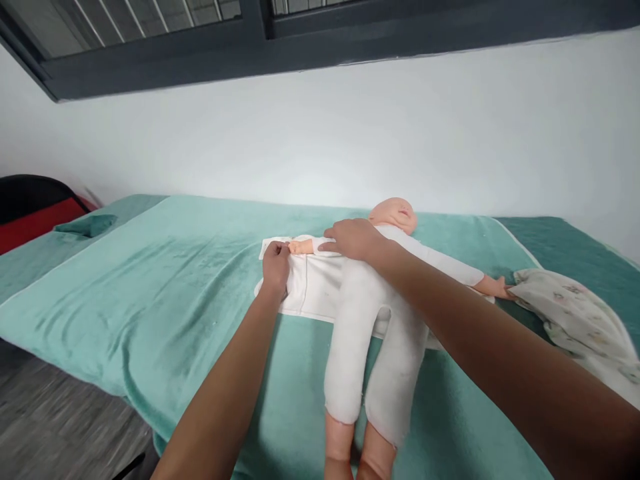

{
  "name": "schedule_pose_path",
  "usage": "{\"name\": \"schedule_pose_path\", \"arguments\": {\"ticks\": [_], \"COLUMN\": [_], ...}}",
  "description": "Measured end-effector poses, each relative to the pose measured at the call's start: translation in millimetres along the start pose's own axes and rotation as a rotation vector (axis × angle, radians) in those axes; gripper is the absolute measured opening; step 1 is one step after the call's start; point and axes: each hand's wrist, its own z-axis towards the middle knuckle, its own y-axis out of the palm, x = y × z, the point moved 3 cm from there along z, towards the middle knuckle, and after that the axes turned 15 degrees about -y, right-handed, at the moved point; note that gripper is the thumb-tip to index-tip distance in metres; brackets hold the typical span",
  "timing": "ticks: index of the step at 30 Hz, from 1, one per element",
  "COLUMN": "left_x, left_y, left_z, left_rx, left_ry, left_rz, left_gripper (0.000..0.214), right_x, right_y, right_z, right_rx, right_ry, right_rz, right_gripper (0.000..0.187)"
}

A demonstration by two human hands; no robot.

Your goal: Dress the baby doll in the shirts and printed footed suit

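A baby doll (351, 327) with a white padded body lies on its back, head away from me. Under it a white cloth garment (320, 287) is spread out, partly hidden by the doll. My left hand (276, 270) is closed at the fingertips of the doll's hand (301, 247), over the garment's left edge; its exact grip is partly hidden. Across the doll's upper arm lies my right hand (353, 238), its fingers curled around the white sleeve near the chest. The doll's other arm (450, 267) stretches out to the right.
A teal blanket (150, 280) covers the bed. At the right lies a patterned cloth (580, 307), touching the doll's outstretched hand. Behind the bed rises a white wall (280, 140) below a dark window frame (320, 50). A red and black chair (37, 210) stands at the far left.
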Motion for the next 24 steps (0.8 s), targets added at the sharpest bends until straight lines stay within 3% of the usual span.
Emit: {"name": "schedule_pose_path", "arguments": {"ticks": [4, 11, 20, 24], "left_x": [7, 16, 21, 25], "left_y": [0.2, 3.0, 20.6, 28.2], "left_z": [-10, -26, -32, -38], "left_rx": [0.068, 0.186, 0.034, -0.033], "left_ry": [0.039, 0.216, 0.229, 0.333], "left_rz": [0.047, 0.363, 0.839, 0.976], "left_gripper": [0.019, 0.016, 0.016, 0.015], "right_x": [-2, -5, -5, -4], "right_y": [1, 3, 8, 9], "right_z": [4, 9, 15, 17], "right_rx": [-0.038, -0.067, -0.087, -0.089], "right_ry": [0.027, 0.059, 0.114, 0.119], "right_rz": [-0.019, -0.023, 0.007, -0.008], "right_gripper": [0.040, 0.038, 0.036, 0.038]}}
